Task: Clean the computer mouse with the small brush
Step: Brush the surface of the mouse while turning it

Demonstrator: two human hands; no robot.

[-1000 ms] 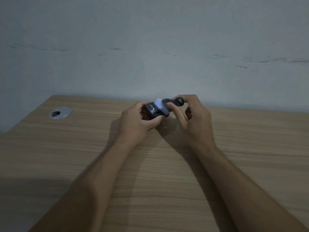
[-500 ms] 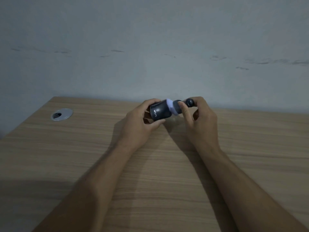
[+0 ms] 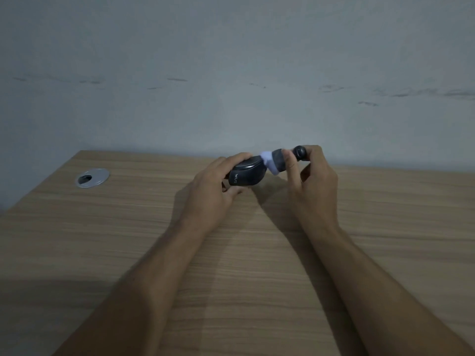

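Observation:
A black computer mouse (image 3: 248, 173) with white lettering on its near end is held above the wooden desk (image 3: 128, 240) by my left hand (image 3: 214, 192), fingers over its top and thumb underneath. My right hand (image 3: 312, 186) pinches a small brush (image 3: 279, 160) with a dark handle ending in a round knob. The brush's pale bristles touch the mouse's far right end. Part of the brush handle is hidden behind my right fingers.
A round silver cable grommet (image 3: 92, 177) is set into the desk at the back left. A grey wall (image 3: 231, 73) rises right behind the desk's far edge. The desk's left edge slants off at the left.
Both hands have shifted right and slightly down in view. The brush has slid along the mouse from its middle to its right end, and more of the mouse's body now shows.

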